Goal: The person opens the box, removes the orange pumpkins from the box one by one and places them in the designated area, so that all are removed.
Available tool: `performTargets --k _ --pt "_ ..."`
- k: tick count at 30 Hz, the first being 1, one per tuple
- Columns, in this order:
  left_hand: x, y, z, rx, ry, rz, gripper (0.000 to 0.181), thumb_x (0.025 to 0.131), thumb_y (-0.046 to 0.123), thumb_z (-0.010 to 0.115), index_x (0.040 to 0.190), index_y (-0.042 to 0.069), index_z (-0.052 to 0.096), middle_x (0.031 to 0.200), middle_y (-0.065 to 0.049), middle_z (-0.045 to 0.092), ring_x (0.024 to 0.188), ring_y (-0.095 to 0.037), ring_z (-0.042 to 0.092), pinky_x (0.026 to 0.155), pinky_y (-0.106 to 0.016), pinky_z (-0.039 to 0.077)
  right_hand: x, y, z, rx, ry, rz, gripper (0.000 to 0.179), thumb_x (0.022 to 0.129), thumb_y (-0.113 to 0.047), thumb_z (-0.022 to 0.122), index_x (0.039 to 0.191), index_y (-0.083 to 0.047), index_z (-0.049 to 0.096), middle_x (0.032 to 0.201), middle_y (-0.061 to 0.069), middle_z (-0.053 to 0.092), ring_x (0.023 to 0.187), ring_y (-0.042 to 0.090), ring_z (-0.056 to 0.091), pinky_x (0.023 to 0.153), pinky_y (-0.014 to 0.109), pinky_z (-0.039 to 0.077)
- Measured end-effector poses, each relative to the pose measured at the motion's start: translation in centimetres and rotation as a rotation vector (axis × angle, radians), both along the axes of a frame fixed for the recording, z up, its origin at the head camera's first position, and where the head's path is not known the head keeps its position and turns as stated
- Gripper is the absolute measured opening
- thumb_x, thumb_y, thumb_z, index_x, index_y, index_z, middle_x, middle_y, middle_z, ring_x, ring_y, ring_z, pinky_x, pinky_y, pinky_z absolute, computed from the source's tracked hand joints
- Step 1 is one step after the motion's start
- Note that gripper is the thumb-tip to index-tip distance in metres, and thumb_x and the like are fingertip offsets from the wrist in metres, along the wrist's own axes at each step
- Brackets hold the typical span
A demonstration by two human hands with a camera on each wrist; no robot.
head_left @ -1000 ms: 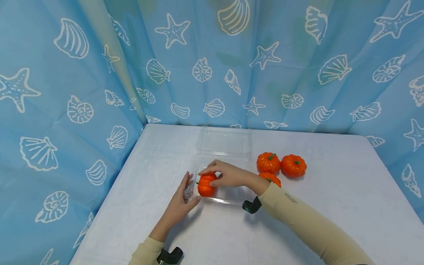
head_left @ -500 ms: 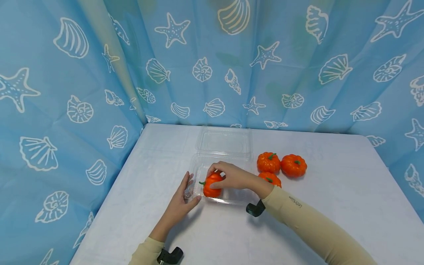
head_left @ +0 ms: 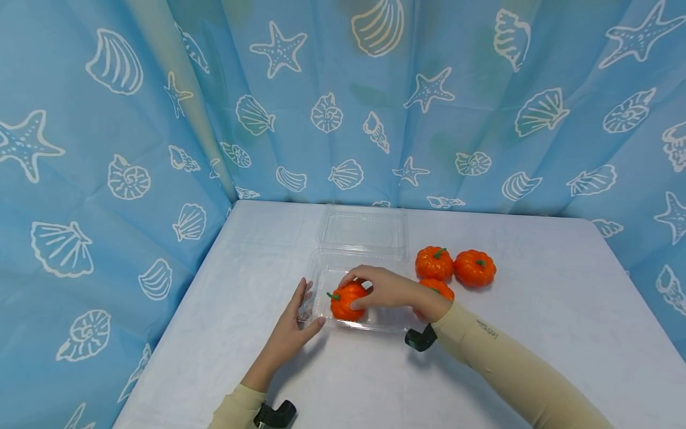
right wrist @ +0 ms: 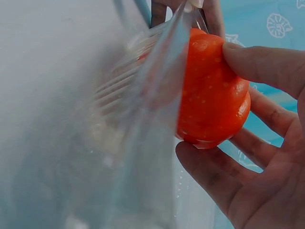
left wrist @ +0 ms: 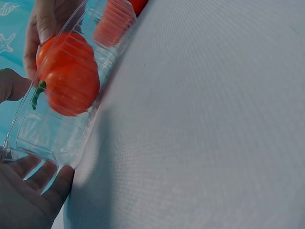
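A clear plastic clamshell box (head_left: 321, 268) lies unfolded on the table, its lid (head_left: 364, 229) flat at the back. In its near left part, my right hand (head_left: 387, 288) grips a small orange pumpkin (head_left: 347, 302) with a green stem pointing left. The right wrist view shows the thumb and fingers around the pumpkin (right wrist: 217, 90). My left hand (head_left: 292, 333) steadies the box's near left corner. Its straight fingers lie along the end wall and its thumb along the front. Through the wall, the left wrist view shows the held pumpkin (left wrist: 71, 78).
Right of the box stand a back pumpkin (head_left: 434, 263), a far-right pumpkin (head_left: 474, 268) and a nearer pumpkin (head_left: 438, 287), partly hidden by my right wrist. A white cloth covers the table (head_left: 536, 310). A blue shell-print curtain (head_left: 386, 161) hangs behind and at the left.
My right hand has moved the pumpkin a short way to the right inside the box, away from the left wall. My left hand has stayed in place.
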State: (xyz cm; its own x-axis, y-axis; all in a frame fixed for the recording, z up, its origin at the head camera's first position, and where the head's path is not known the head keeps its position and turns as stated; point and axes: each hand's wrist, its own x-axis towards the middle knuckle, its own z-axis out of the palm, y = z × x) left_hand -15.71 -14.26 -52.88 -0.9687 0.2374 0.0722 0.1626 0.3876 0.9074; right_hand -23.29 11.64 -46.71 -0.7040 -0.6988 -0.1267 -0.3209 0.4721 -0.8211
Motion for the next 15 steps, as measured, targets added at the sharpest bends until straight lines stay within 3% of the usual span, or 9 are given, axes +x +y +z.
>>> performTargets --k 8,15 --pt "0.0 0.0 -0.1 -0.011 -0.004 0.005 0.092 0.094 0.021 0.073 0.163 0.006 0.015 0.165 -0.01 0.031 0.15 -0.032 0.033 0.118 -0.06 0.029 0.2 1.0 -0.4 -0.028 0.023 0.0 0.039 0.091 -0.017 0.078 0.128 -0.017 0.065 0.131 -0.001 0.061 0.122 0.023 0.058 0.099 0.043 0.055" --pt "0.0 0.0 0.0 -0.021 0.007 0.008 0.094 0.093 0.026 0.073 0.163 0.006 0.014 0.165 -0.011 0.031 0.149 -0.033 0.033 0.118 -0.059 0.028 0.5 2.0 -0.4 0.014 0.049 -0.062 0.037 0.091 -0.019 0.078 0.127 -0.025 0.07 0.132 -0.002 0.059 0.122 0.023 0.057 0.097 0.04 0.056"
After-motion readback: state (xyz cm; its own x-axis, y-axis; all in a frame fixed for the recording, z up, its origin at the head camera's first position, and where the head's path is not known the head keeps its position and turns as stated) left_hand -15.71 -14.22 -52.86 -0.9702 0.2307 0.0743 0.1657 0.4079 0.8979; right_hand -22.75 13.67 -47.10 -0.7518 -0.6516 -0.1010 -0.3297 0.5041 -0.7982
